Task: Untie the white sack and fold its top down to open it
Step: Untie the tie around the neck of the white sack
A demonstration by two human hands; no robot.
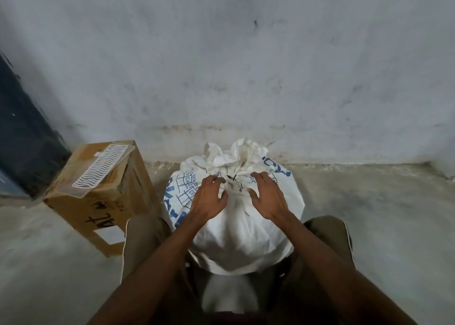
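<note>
bare concrete floor (369,226) here, grey and dusty, running up to the stained wall (246,66). on it stands the white sack (243,238), full and round, neck gathered at the top, blue print down its left side. just left of it a cardboard box (105,201) sits on the floor too, tilted in view, black marker scrawl on its near face. sack and box sit close, narrowly apart.

both hands (209,196) (267,196) forward, fingers (261,178) spread, loose
</note>
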